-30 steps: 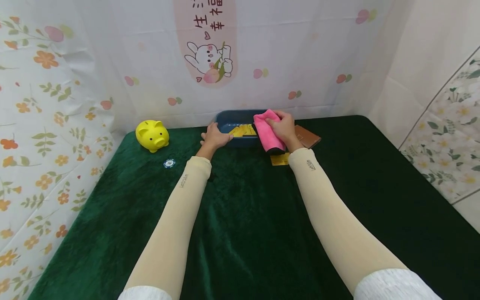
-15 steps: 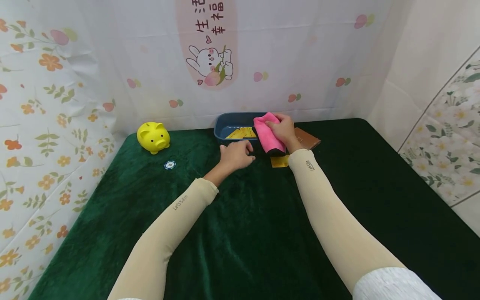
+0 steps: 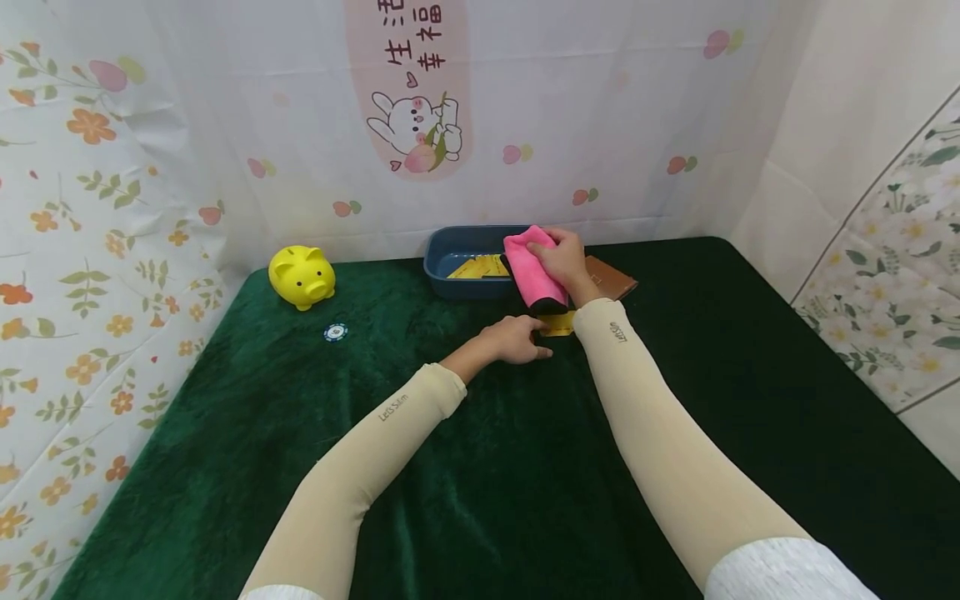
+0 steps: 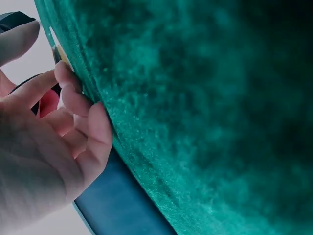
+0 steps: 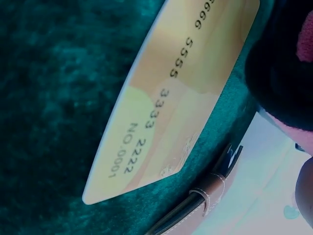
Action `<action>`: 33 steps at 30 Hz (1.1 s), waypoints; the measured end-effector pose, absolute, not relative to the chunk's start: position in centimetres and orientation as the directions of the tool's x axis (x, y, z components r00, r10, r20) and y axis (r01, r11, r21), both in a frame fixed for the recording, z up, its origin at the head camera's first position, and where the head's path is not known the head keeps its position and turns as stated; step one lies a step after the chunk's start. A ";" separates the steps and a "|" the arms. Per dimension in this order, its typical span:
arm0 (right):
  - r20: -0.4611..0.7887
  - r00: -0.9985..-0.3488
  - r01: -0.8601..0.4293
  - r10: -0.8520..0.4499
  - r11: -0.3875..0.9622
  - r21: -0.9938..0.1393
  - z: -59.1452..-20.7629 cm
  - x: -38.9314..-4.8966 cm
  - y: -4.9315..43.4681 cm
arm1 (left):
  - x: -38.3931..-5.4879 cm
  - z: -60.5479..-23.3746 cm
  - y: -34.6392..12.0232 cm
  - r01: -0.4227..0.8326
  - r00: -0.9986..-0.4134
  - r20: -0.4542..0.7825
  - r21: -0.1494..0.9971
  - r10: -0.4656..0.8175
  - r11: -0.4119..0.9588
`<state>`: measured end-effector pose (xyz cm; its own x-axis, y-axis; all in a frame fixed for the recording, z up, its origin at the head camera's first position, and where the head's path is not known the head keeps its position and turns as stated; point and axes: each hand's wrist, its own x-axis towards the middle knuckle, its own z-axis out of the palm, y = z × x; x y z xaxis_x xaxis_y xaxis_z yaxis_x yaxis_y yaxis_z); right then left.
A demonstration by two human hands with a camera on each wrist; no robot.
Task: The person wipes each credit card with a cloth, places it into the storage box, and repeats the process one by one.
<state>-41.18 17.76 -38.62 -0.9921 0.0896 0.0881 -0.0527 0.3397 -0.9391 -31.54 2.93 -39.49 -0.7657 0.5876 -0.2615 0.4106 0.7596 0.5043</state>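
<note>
In the head view my left hand (image 3: 512,340) reaches to a yellow card (image 3: 558,324) lying on the green cloth, its index fingertip right at the card's left edge. The left wrist view shows its fingers loosely bent and the thumb apart. My right hand (image 3: 564,260) grips a pink cloth piece with black trim (image 3: 536,271) above the right front rim of a blue bin (image 3: 472,289). Several yellow cards (image 3: 480,267) lie inside that bin. Printed numbers show on the yellow card (image 5: 171,98) in the right wrist view, beside the cloth's black trim.
A brown leather-look item (image 3: 611,278) lies right of the bin; its stitched loop (image 5: 208,188) shows in the right wrist view. Further left are a yellow piggy bank (image 3: 302,277) and a blue-and-white poker chip (image 3: 335,332). A printed curtain (image 3: 300,125) hangs behind the table.
My left hand has left the bin's left rim and moved right and nearer, across the bin's front, to the yellow card. My right hand keeps holding the pink cloth piece in place.
</note>
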 end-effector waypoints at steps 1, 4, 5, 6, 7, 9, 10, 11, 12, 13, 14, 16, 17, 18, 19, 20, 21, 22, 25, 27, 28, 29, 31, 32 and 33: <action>0.087 -0.992 -0.051 0.090 0.341 -0.939 -38.7 -41.2 17.8 | -31.6 -39.6 2.9 0.407 -0.767 -0.265 0.504 0.585 0.762; 0.074 -0.993 -0.039 0.096 0.325 -0.945 -38.6 -41.3 17.9 | -31.6 -39.6 2.8 0.396 -0.762 -0.280 0.511 0.583 0.763; 0.062 -0.993 -0.029 0.099 0.307 -0.951 -38.5 -41.4 18.1 | -31.6 -39.5 2.8 0.395 -0.760 -0.286 0.511 0.584 0.764; 0.049 -0.993 -0.018 0.104 0.287 -0.958 -38.4 -41.5 18.2 | -31.6 -39.5 2.8 0.394 -0.755 -0.295 0.510 0.586 0.765; 0.032 -0.993 -0.002 0.112 0.257 -0.966 -38.2 -41.5 18.4 | -31.6 -39.6 2.8 0.397 -0.749 -0.303 0.507 0.589 0.765; -0.012 -0.992 0.035 0.129 0.181 -0.983 -37.8 -41.6 18.8 | -31.7 -39.7 2.8 0.398 -0.740 -0.321 0.499 0.591 0.770; -0.040 -0.990 0.059 0.134 0.143 -0.988 -37.5 -41.7 19.0 | -31.8 -39.8 2.8 0.398 -0.740 -0.325 0.494 0.589 0.773; -0.063 -0.988 0.078 0.138 0.109 -0.991 -37.2 -41.7 19.1 | -31.9 -39.9 2.8 0.396 -0.740 -0.330 0.491 0.586 0.776; -0.083 -0.986 0.096 0.141 0.084 -0.992 -36.9 -41.8 19.3 | -31.9 -39.9 2.8 0.394 -0.739 -0.336 0.488 0.584 0.779; -0.104 -0.984 0.114 0.144 0.060 -0.992 -36.6 -41.8 19.5 | -31.9 -39.9 2.8 0.393 -0.739 -0.341 0.482 0.581 0.783; -0.123 -0.983 0.130 0.140 0.042 -0.991 -36.3 -41.9 19.7 | -31.9 -39.9 2.8 0.390 -0.740 -0.347 0.477 0.576 0.788; -0.145 -0.981 0.148 0.130 0.020 -0.989 -35.6 -41.9 20.2 | -32.0 -39.8 2.7 0.386 -0.743 -0.354 0.468 0.569 0.795; -0.145 -0.981 0.149 0.127 0.020 -0.989 -35.3 -41.8 20.5 | -32.0 -39.7 2.7 0.389 -0.741 -0.357 0.462 0.569 0.797; -0.154 -0.981 0.157 0.121 0.011 -0.988 -35.0 -41.7 20.9 | -32.1 -39.6 2.7 0.395 -0.738 -0.359 0.457 0.571 0.797; -0.154 -0.981 0.157 0.113 0.011 -0.988 -34.7 -41.5 21.2 | -32.2 -39.6 2.7 0.401 -0.734 -0.360 0.455 0.576 0.795; -0.152 -0.983 0.154 0.107 0.011 -0.988 -34.4 -41.3 21.6 | -32.3 -39.6 2.7 0.411 -0.725 -0.361 0.456 0.586 0.789; -0.148 -0.984 0.151 0.104 0.016 -0.988 -34.1 -41.0 22.0 | -32.5 -39.5 2.6 0.423 -0.717 -0.358 0.459 0.599 0.781; -0.140 -0.985 0.143 0.104 0.023 -0.989 -33.9 -40.8 22.3 | -32.7 -39.5 2.6 0.433 -0.710 -0.352 0.465 0.610 0.772; -0.136 -0.984 0.140 0.116 0.031 -0.990 -33.1 -40.0 23.5 | -33.5 -39.3 2.4 0.441 -0.712 -0.315 0.495 0.628 0.749; -0.135 -0.984 0.140 0.118 0.040 -0.989 -32.7 -39.5 24.1 | -34.0 -39.1 2.2 0.421 -0.736 -0.281 0.521 0.616 0.742; -0.135 -0.984 0.141 0.115 0.043 -0.989 -32.5 -39.3 24.3 | -34.2 -39.1 2.2 0.404 -0.750 -0.268 0.539 0.605 0.739; -0.137 -0.985 0.142 0.109 0.043 -0.989 -32.3 -39.0 24.6 | -34.4 -39.1 2.1 0.389 -0.760 -0.261 0.552 0.596 0.737; -0.136 -0.987 0.140 0.090 0.043 -0.989 -31.9 -38.4 25.1 | -34.8 -39.2 2.0 0.359 -0.769 -0.267 0.571 0.581 0.738; -0.133 -0.988 0.137 0.082 0.043 -0.990 -31.7 -38.1 25.3 | -35.0 -39.3 2.0 0.348 -0.770 -0.274 0.575 0.576 0.740; -0.132 -0.988 0.135 0.077 0.032 -0.990 -31.6 -37.7 25.5 | -35.1 -39.4 1.9 0.339 -0.771 -0.285 0.574 0.570 0.746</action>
